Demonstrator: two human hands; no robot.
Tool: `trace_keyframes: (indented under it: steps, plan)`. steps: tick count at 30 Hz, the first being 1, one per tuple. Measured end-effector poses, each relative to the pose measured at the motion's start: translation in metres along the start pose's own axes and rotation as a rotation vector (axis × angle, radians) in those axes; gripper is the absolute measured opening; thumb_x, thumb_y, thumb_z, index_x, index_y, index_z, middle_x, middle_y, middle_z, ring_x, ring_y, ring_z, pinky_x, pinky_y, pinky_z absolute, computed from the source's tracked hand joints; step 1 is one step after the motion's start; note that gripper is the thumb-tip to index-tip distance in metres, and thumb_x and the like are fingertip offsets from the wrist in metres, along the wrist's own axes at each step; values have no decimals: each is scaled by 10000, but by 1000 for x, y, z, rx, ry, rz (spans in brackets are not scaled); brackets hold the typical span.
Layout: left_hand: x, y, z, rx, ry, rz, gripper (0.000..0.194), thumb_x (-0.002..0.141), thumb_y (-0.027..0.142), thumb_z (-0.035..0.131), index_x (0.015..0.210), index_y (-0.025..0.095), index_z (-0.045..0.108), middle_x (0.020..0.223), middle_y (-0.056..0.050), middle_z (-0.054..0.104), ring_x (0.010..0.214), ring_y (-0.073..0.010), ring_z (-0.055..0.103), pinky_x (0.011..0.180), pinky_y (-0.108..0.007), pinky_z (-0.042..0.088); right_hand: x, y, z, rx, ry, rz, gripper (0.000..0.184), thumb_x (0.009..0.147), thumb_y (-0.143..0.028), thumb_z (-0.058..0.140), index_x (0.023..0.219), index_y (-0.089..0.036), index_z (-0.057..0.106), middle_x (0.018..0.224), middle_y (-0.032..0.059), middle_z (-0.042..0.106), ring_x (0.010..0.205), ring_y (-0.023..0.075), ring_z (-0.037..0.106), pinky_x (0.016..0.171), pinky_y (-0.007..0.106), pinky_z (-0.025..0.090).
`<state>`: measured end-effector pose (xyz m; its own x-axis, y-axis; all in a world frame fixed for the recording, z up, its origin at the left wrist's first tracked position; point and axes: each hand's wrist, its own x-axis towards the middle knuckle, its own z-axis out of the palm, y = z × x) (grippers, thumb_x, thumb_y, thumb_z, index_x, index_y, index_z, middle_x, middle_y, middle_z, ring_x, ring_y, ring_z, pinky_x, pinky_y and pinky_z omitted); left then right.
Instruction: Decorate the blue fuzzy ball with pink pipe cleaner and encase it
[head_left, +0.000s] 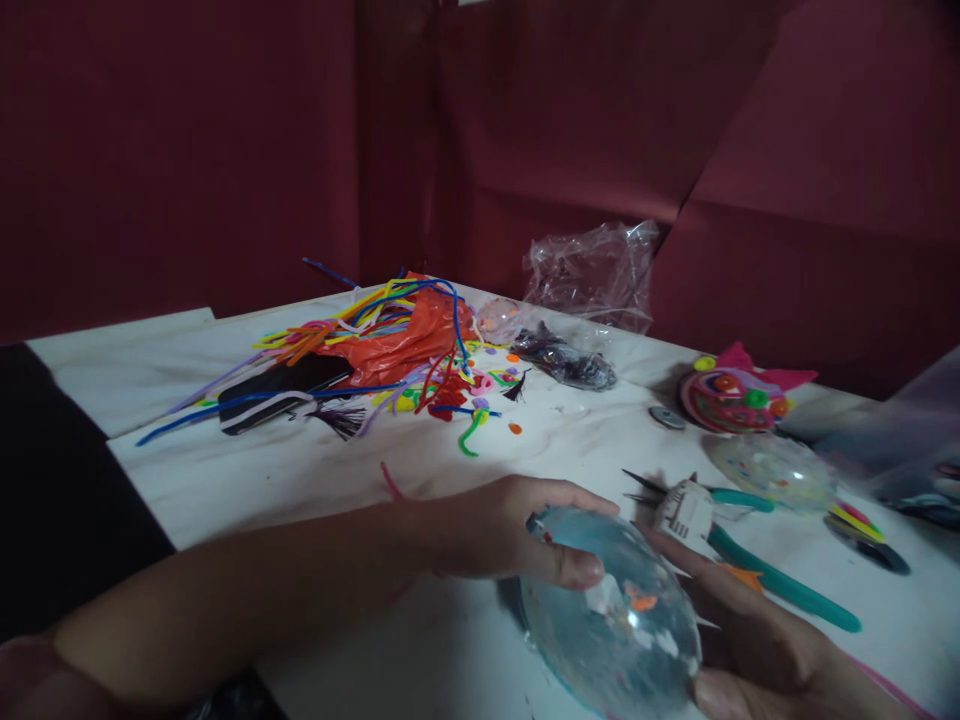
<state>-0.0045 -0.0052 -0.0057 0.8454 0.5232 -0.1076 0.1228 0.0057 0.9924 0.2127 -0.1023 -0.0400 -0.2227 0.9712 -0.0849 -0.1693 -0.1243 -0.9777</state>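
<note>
Low at the front of the table, both my hands hold a clear, rounded plastic dome (611, 640) with white and orange bits on it. My left hand (517, 530) grips its upper left edge, thumb across the surface and fingers behind. Around the right side curls my right hand (772, 640), its thumb at the lower edge and its fingers partly hidden. Just beyond the right hand lie teal-handled pliers (795, 590), with a small white barcoded label (686, 512) over their middle. A scrap of orange (742, 577) shows beside the handles.
Colourful pipe cleaners (375, 315) spill from a red plastic bag (416, 340) beside a black phone-like slab (281, 390). Buttons and pompoms scatter nearby. Behind stands a crumpled clear bag (592, 275). At right sit a pink decorated piece (731, 395) and another clear dome (776, 472).
</note>
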Motion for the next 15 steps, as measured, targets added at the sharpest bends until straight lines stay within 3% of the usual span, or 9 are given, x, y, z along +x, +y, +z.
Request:
trace_keyframes:
  steps: [5,8,11,15]
  plan:
    - [3,-6,-4,-18,-30,13,722,670,308,714,1322,165,439,1206,-92,576,1087,-233,541,934,-338,405,3,-1,-10,-34,-118,36,569,739,-457,752,1257,-463,517,1360,-38,469,1174,328,475,914,421,454]
    - [7,-10,-4,-29,89,-16,880,578,377,780,1338,147,402,1209,-109,562,1083,-251,532,918,-348,413,4,-3,-16,-116,8,12,607,730,-490,748,1284,-386,523,1333,27,500,1132,334,513,906,433,459]
    - [9,-9,-3,-62,201,-34,786,622,449,733,1277,111,459,1112,-118,591,998,-243,553,845,-332,440,7,-7,-20,-206,102,47,564,795,-520,666,1295,-297,531,1304,82,524,1026,311,582,903,453,457]
    - [10,-4,-1,-52,255,-24,703,681,487,664,1232,91,477,1054,-119,591,930,-224,550,781,-310,443,16,-15,-17,-276,141,76,506,823,-540,613,1255,-278,573,1285,82,541,978,293,597,805,388,526]
